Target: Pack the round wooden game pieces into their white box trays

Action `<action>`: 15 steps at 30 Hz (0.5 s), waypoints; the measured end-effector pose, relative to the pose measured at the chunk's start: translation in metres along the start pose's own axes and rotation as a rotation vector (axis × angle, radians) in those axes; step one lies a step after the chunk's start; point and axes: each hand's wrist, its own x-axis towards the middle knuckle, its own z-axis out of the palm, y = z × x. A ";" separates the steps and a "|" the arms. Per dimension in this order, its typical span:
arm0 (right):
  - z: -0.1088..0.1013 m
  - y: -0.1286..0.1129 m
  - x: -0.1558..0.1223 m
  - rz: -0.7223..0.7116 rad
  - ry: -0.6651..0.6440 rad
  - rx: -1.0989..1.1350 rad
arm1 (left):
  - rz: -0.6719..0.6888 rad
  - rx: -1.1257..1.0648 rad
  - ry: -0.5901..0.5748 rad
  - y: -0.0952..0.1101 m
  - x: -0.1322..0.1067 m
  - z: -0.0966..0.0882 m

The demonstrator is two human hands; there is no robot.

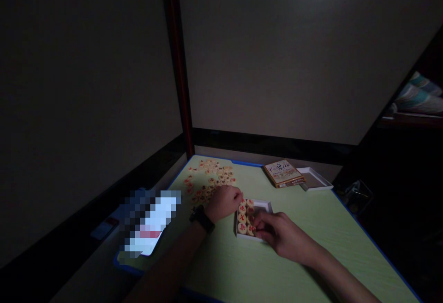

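A shallow white box point(262, 204) lies on the table with Chinese chess pieces point(242, 218) in two columns along its left side, red characters up. My right hand point(282, 236) reaches over the box from the right. Its thumb and fingers are closed at a piece in the second column, partly covering it. My left hand point(224, 202), with a dark watch point(202, 219) on the wrist, is curled at the box's upper left corner. Whatever its fingers hold is hidden. Many loose Chinese chess pieces point(221, 172) lie spread flat beyond my left hand.
A printed chess box point(284, 173) lies at the far right, against a white tray or lid point(315, 179). A lit phone-like screen point(152, 229), partly blurred out, is at the left edge. The green table point(311, 220) has blue edges and stands against walls.
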 end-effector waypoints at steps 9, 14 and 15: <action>0.001 0.001 0.001 -0.008 0.000 -0.013 | -0.007 0.022 -0.001 0.005 -0.003 -0.004; 0.001 0.003 0.001 -0.026 0.040 -0.050 | -0.003 0.027 0.005 0.002 0.000 -0.005; 0.001 0.003 0.000 -0.021 0.056 -0.060 | -0.014 0.032 0.024 -0.002 0.002 -0.007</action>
